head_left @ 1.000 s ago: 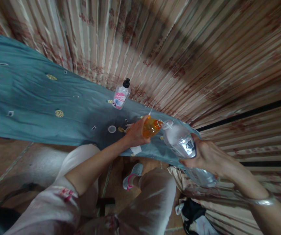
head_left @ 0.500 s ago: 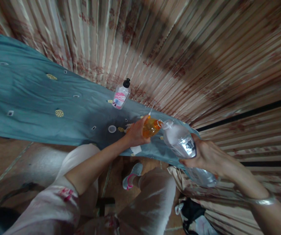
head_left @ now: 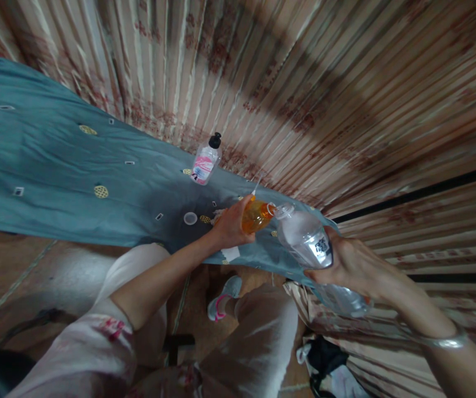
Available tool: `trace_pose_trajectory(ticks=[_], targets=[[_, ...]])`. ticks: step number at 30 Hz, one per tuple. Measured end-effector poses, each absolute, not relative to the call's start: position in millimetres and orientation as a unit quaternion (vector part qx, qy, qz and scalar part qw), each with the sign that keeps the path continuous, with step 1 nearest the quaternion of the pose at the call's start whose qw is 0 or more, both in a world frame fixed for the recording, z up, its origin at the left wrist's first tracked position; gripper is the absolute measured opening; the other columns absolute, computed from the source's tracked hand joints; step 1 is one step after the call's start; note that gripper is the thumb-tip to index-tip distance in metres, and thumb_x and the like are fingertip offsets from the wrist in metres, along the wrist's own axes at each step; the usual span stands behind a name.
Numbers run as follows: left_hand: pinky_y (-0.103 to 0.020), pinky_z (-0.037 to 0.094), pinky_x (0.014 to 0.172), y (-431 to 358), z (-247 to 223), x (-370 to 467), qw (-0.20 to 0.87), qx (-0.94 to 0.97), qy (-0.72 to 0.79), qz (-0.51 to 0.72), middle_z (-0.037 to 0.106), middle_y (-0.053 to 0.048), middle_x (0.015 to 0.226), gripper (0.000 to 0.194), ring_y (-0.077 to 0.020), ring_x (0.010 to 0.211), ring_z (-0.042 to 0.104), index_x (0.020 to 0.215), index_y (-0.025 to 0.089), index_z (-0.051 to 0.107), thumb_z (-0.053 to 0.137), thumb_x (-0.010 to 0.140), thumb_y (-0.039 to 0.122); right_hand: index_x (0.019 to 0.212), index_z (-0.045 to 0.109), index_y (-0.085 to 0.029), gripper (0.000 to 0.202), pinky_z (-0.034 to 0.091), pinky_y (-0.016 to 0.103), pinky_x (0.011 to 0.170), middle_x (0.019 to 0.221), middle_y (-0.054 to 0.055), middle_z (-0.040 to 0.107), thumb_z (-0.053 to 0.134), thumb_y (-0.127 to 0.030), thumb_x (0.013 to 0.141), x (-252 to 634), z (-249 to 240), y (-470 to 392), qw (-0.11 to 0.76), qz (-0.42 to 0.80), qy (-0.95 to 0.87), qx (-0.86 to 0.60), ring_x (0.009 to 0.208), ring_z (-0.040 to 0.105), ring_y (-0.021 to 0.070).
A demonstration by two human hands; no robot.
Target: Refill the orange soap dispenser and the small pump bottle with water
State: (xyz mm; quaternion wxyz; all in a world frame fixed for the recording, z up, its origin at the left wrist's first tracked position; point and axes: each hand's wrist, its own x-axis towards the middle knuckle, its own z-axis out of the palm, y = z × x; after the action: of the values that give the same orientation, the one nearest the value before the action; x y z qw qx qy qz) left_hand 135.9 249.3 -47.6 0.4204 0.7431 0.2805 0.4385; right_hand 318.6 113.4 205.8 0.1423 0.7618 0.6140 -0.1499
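My left hand [head_left: 233,225] is closed around a small clear bottle of orange liquid [head_left: 256,215], tilted so that its neck points right. My right hand [head_left: 348,265] grips a large clear plastic bottle [head_left: 304,235] with a silvery label, its neck pointing up and to the left. The two open mouths meet or nearly meet; whether liquid passes between them is too small to tell. A pump bottle [head_left: 205,161] with a black top and pink label stands behind my left hand. On the cloth left of that hand lies a small round white cap or dish [head_left: 190,219].
A teal cloth with yellow patterns [head_left: 67,166] covers the long narrow surface. A white paper piece [head_left: 231,254] lies near its front edge. Pleated curtains [head_left: 229,72] hang behind and right. Dark and white fabric [head_left: 327,359] is on the floor.
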Motion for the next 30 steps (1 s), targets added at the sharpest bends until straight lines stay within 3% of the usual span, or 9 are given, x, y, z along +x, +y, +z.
trace_pose_trajectory(ticks=[13, 18, 30], targets=[[-0.067, 0.052, 0.127, 248.5, -43.8, 136.6, 0.427, 0.745, 0.292, 0.421, 0.065, -0.019, 0.162, 0.120, -0.0448, 0.147, 0.067, 0.172, 0.027, 0.034, 0.089, 0.065, 0.019, 0.112, 0.063, -0.022, 0.049, 0.041, 0.033, 0.056, 0.056, -0.005, 0.061, 0.084, -0.047, 0.075, 321.7, 206.1, 113.7, 0.139, -0.151, 0.630, 0.749, 0.056, 0.068, 0.0273], [-0.069, 0.050, 0.129, 248.0, -39.1, 134.4, 0.437, 0.743, 0.288, 0.417, 0.063, -0.023, 0.163, 0.118, -0.0469, 0.150, 0.064, 0.170, 0.020, 0.036, 0.087, 0.065, 0.019, 0.114, 0.063, -0.021, 0.054, 0.040, 0.033, 0.056, 0.058, -0.006, 0.061, 0.083, -0.049, 0.073, 316.4, 206.9, 114.3, 0.161, -0.135, 0.608, 0.765, 0.057, 0.069, 0.0272], [-0.067, 0.051, 0.129, 248.6, -41.2, 135.0, 0.430, 0.744, 0.287, 0.424, 0.064, -0.020, 0.163, 0.118, -0.0460, 0.149, 0.065, 0.171, 0.025, 0.037, 0.089, 0.065, 0.021, 0.112, 0.062, -0.020, 0.052, 0.037, 0.032, 0.055, 0.056, -0.005, 0.059, 0.081, -0.049, 0.073, 318.9, 204.6, 113.6, 0.154, -0.127, 0.622, 0.757, 0.053, 0.066, 0.0264]])
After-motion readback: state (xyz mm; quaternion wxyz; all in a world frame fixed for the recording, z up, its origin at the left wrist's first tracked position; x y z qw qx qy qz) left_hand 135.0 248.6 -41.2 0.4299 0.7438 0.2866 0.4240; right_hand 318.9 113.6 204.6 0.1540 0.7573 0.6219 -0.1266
